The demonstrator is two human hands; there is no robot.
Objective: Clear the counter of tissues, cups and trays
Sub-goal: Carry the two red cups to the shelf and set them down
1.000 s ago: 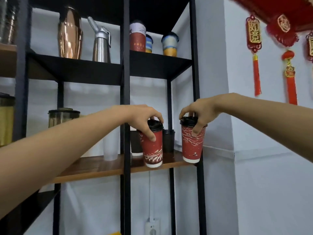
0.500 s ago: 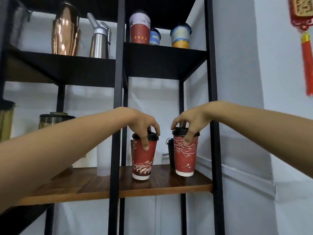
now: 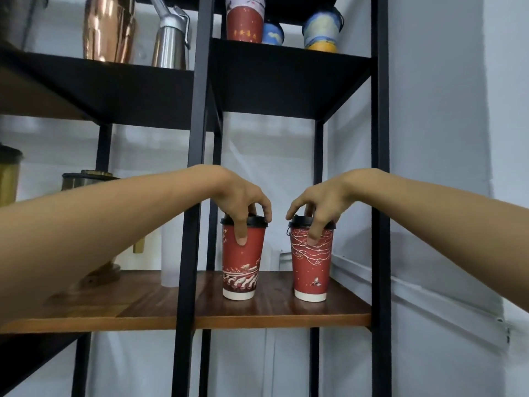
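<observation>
Our left hand (image 3: 240, 196), grip clamped from above on the left red cup (image 3: 242, 262), our right hand (image 3: 320, 200) likewise on the right red cup (image 3: 311, 265), both cups standing near the wooden shelf's (image 3: 286, 318) front edge, painted cups (image 3: 322, 31) on the upper shelf beyond.

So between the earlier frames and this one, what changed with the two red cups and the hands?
Both cups came down: the left cup and right cup, held at the shelf's front edge a second ago, now stand further in on the wooden shelf. The left hand and right hand still grip the black lids from above; neither has let go. The items on the upper shelf are unchanged.
</observation>
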